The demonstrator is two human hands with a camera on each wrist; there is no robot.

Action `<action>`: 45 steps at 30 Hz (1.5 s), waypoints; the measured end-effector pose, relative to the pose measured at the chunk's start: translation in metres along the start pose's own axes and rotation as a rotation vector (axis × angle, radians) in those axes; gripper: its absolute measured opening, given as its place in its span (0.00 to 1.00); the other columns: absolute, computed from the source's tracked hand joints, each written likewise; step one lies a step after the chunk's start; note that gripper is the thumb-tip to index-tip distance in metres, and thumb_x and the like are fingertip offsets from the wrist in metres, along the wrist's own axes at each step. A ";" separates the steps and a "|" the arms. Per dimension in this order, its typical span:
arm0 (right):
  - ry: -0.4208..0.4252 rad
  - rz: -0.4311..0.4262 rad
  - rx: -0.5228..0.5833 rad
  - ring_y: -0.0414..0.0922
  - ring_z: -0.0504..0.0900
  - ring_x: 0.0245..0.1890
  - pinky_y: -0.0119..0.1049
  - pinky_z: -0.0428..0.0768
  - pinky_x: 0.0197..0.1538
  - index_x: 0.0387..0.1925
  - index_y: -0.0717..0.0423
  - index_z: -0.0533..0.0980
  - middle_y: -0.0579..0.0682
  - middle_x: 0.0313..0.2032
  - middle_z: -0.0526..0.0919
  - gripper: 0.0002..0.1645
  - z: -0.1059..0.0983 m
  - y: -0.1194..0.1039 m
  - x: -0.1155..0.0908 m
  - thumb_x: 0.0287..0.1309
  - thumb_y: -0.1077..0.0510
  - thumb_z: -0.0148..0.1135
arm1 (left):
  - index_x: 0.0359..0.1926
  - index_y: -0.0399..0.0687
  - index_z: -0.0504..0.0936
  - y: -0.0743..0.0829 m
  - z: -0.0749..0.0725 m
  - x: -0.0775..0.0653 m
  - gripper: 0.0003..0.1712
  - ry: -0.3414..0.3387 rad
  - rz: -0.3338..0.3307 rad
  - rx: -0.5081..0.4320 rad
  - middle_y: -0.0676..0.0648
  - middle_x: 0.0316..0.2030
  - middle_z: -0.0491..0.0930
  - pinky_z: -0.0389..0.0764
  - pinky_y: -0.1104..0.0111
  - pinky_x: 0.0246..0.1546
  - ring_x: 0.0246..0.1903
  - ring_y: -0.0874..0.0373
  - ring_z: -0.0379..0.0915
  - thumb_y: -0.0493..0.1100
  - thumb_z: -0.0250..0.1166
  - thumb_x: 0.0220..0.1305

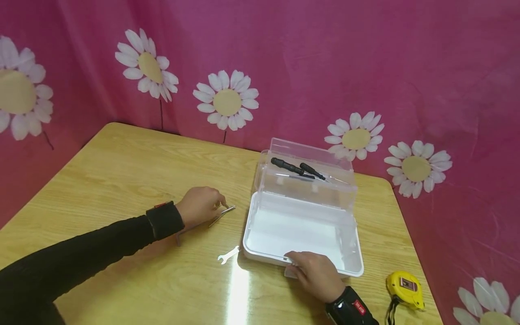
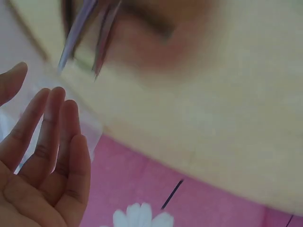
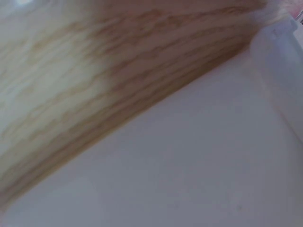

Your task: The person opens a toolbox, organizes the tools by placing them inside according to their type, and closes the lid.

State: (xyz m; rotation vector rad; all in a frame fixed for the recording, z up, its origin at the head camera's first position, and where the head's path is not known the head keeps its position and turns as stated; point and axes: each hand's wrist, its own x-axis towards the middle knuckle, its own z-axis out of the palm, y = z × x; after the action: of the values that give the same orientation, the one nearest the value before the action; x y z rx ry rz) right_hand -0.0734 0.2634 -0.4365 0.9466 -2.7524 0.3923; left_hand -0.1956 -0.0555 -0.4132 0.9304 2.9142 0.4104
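Observation:
My left hand [image 1: 201, 205] is low over the table, its fingers [image 2: 61, 127] loosely bent and apart from the slim metal tools in the left wrist view. By its fingertips in the head view lies a slim metal tool [image 1: 222, 215], and a thin purplish bent rod [image 1: 178, 239] shows under the wrist. My right hand [image 1: 317, 273] grips the front rim of a white toolbox [image 1: 260, 256], with the index finger over the edge and the thumb outside. A small open-end wrench [image 1: 228, 255] lies left of the toolbox. The right wrist view shows mostly the toolbox's white wall [image 3: 180, 165].
The toolbox's clear lid [image 1: 313, 149] stands raised at the back. Against it show a black-handled screwdriver [image 1: 312, 170] and a thicker black tool [image 1: 286, 165]. A yellow tape measure [image 1: 405, 289] sits near the table's right edge. A pink flowered cloth [image 1: 292, 67] hangs behind.

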 end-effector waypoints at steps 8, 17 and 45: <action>0.016 -0.001 -0.013 0.37 0.84 0.31 0.32 0.80 0.33 0.38 0.48 0.79 0.41 0.31 0.87 0.15 0.000 0.004 -0.001 0.45 0.55 0.71 | 0.29 0.48 0.85 -0.010 0.019 -0.014 0.04 0.006 -0.001 0.001 0.55 0.23 0.81 0.73 0.70 0.25 0.23 0.65 0.72 0.42 0.71 0.50; -0.010 0.022 -0.001 0.38 0.84 0.31 0.32 0.80 0.34 0.38 0.48 0.80 0.42 0.32 0.87 0.14 -0.001 0.002 0.000 0.46 0.55 0.70 | 0.24 0.48 0.82 -0.008 0.017 -0.019 0.04 0.042 -0.018 -0.005 0.55 0.19 0.78 0.70 0.70 0.21 0.20 0.65 0.68 0.39 0.71 0.50; -0.013 0.014 -0.001 0.38 0.85 0.31 0.32 0.81 0.34 0.38 0.49 0.79 0.42 0.31 0.87 0.14 0.000 0.001 0.000 0.46 0.54 0.70 | 0.30 0.41 0.86 0.005 -0.013 0.002 0.07 0.096 -0.009 0.024 0.48 0.26 0.83 0.78 0.65 0.28 0.27 0.58 0.77 0.31 0.62 0.56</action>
State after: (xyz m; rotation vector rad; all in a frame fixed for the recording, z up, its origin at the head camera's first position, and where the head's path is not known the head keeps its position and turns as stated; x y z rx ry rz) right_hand -0.0741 0.2641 -0.4370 0.9338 -2.7721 0.3889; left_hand -0.1958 -0.0534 -0.3990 0.9248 3.0153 0.4325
